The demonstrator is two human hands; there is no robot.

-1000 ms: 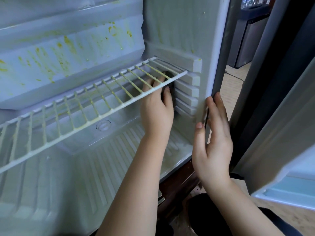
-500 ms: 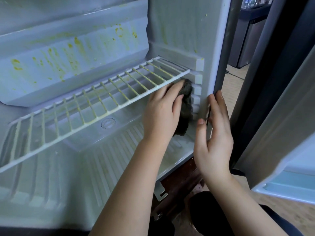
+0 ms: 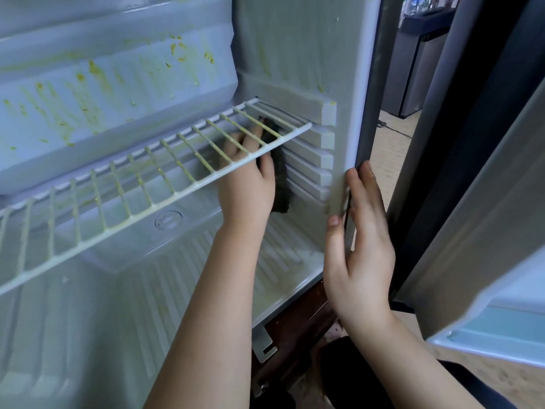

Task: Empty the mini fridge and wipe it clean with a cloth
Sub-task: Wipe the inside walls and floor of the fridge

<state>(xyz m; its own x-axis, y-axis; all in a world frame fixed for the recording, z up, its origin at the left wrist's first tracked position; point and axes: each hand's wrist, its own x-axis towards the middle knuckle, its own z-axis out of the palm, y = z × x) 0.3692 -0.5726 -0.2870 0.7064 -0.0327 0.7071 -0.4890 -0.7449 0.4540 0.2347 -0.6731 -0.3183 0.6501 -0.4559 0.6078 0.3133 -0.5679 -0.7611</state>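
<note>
**Under the wire shelf, right wall: wipe in progress**

Inside the mini fridge (image 3: 295,54) no food or containers are visible, so emptying looks done. Wire shelf (image 3: 132,184) is not yet removed.

Left hand (image 3: 247,187) reaches beneath the shelf and presses a dark cloth (image 3: 281,184) flat against the ribbed shelf rails (image 3: 312,160) of the right side wall. Its fingers look extended rather than curled, though the wires partly hide them. Right hand (image 3: 359,246) is flat, fingers straight, braced on the front edge of that wall and holding nothing.

Progress estimate: early in the wiping.
- Yellow stains (image 3: 88,84) cover the back panel.
- Yellowish residue is on the shelf wires, with specks on the right wall above the rails.
- Fridge floor (image 3: 206,276) looks dull; I cannot tell whether it has been wiped.

Remaining: back panel, shelf, upper right wall, probably floor. Door (image 3: 486,231) interior is mostly out of view.
</note>
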